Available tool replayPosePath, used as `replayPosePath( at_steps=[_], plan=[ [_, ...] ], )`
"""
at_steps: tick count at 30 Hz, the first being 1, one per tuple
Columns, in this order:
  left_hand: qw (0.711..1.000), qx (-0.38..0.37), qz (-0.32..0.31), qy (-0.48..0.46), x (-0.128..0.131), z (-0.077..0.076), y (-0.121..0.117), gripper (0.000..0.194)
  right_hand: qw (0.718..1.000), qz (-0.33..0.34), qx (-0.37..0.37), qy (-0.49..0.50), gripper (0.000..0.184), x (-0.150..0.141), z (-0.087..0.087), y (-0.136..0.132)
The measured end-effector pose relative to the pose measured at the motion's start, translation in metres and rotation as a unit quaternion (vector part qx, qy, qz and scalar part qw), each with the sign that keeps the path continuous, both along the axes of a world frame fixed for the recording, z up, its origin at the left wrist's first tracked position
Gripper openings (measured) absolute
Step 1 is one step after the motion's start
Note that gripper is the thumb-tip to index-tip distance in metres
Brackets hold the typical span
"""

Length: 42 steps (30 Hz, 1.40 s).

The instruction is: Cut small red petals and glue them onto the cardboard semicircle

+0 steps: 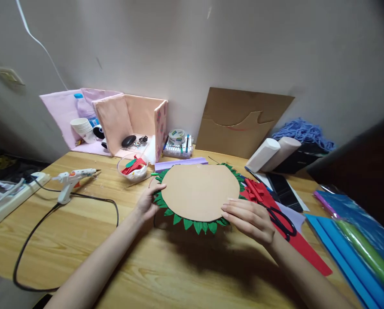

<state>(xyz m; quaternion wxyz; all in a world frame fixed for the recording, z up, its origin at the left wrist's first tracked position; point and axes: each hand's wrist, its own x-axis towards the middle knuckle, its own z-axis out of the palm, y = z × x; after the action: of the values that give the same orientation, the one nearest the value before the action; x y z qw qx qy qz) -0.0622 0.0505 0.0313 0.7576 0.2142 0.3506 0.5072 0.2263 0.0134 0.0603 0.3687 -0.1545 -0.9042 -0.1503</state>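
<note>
Between my hands, raised over the table, is a round cardboard disc [201,191] with green leaf-shaped pieces [198,226] sticking out around its edge. The flat brown side faces me. My left hand [148,201] grips the disc's left rim, thumb on top and the other fingers mostly hidden behind it. At the lower right rim is my right hand [250,218], its fingers lying together on the top face near the edge; its thumb is hidden. Just right of it lie red cloth or felt [303,246] and scissors with black handles [280,221].
A white hot glue gun [71,182] with a black cord stands on the left, near a power strip [14,201]. Behind are a bowl of scraps [133,168], pink box panels [111,124] and a leaning cardboard sheet [240,122]. Blue rolls [343,257] lie at the right.
</note>
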Motion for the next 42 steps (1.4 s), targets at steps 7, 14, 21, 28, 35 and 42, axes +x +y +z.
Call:
replayPosePath(
  at_steps=[7, 14, 21, 28, 35, 42],
  plan=[
    [0.993, 0.048, 0.037, 0.102, -0.004, 0.0, -0.005, 0.026, 0.999, -0.004, -0.046, -0.016, 0.031, 0.017, -0.049, 0.003],
    [0.988, 0.104, -0.009, 0.109, 0.002, 0.007, -0.011, 0.045, 0.997, -0.03, -0.059, -0.033, 0.033, 0.028, -0.07, 0.003],
    [0.988, 0.1, 0.008, 0.117, 0.003, 0.007, -0.012, 0.039, 0.996, -0.057, 0.009, -0.075, 0.033, 0.027, -0.068, 0.006],
    [0.985, 0.104, 0.081, 0.11, 0.007, 0.008, -0.015, 0.039, 0.991, -0.114, 0.017, -0.06, 0.041, 0.029, -0.045, 0.021],
    [0.962, 0.151, 0.123, 0.191, 0.009, 0.006, -0.022, 0.035, 0.963, -0.246, -0.042, 0.105, 0.056, -0.004, 0.034, 0.032],
    [0.897, 0.283, 0.037, 0.338, 0.001, 0.001, -0.03, 0.029, 0.971, -0.22, -0.031, 0.088, 0.019, -0.027, 0.069, 0.041]
  ],
)
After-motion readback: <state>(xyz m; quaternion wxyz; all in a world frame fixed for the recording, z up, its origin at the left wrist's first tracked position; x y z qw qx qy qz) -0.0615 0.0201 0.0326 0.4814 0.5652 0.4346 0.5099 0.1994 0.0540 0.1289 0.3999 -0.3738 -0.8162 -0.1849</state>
